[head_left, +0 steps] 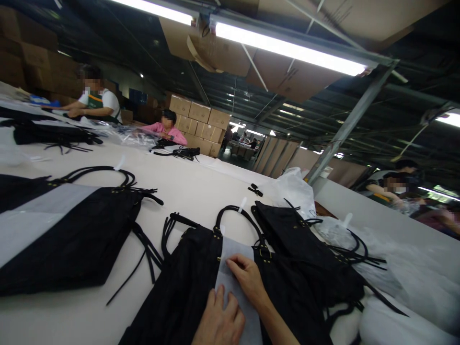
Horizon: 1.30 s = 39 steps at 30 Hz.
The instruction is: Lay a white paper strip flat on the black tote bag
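Observation:
A black handbag [194,278] lies flat in front of me, its looped handle [230,209] pointing away. A pale strip of sheet, paper or thin foam [247,314], runs down its middle. My left hand [221,318] lies on the strip and the bag's left part, fingers a little apart. Just beyond it, my right hand [247,278] is closed in a pinch over the strip's left edge, near a small brass fitting. Whatever is between its fingertips is too small to make out. A white tag [242,205] is looped around the handle.
Another black bag with a pale band [64,230] lies to the left; a third black bag [309,239] adjoins on the right. Clear plastic bags [293,191] sit at the right edge. Two people work across the white table [187,184]; cartons [199,112] stand behind.

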Each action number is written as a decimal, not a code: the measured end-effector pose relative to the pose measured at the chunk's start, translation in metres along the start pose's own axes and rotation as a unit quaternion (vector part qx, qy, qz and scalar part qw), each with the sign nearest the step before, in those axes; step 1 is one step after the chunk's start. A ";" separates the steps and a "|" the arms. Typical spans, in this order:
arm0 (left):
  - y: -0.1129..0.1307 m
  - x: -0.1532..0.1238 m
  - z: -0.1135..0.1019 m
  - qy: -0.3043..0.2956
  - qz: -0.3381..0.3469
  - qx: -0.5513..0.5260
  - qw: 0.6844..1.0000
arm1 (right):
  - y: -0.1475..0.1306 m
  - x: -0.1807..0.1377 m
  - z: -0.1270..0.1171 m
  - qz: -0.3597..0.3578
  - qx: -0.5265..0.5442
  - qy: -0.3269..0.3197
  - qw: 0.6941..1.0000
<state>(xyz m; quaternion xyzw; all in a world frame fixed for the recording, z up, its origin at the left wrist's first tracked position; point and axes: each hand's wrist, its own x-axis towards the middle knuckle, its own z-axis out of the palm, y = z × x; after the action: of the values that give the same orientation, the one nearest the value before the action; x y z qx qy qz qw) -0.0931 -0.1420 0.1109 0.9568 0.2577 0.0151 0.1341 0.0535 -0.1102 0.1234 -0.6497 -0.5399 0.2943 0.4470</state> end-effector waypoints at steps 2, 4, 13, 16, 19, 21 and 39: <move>0.000 0.000 0.000 -0.005 0.002 -0.002 1.000 | 0.001 -0.001 0.000 0.003 0.005 0.001 1.000; 0.001 0.000 -0.003 -0.012 0.001 -0.015 1.000 | 0.002 -0.001 0.002 -0.006 -0.025 0.011 1.000; 0.007 -0.010 -0.025 -0.027 -0.023 -0.070 0.997 | 0.008 0.009 0.003 -0.028 -0.171 0.109 0.979; 0.007 -0.011 -0.025 -0.027 -0.029 -0.065 0.997 | 0.005 0.005 -0.006 -0.009 -0.142 0.031 0.989; 0.009 -0.013 -0.029 -0.017 -0.022 -0.065 0.997 | 0.000 -0.001 -0.009 -0.003 -0.168 -0.016 0.986; 0.011 -0.016 -0.034 -0.017 -0.021 -0.068 0.997 | -0.003 0.000 -0.007 -0.002 -0.207 0.006 0.978; 0.016 -0.032 -0.043 0.056 -0.026 -0.074 0.995 | -0.030 -0.156 -0.083 0.211 0.024 -0.061 0.975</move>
<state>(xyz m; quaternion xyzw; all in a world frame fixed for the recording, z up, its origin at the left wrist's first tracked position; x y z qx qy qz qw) -0.1174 -0.1610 0.1577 0.9348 0.2874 0.0843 0.1907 0.0738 -0.2821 0.1698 -0.7191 -0.4096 0.4337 0.3564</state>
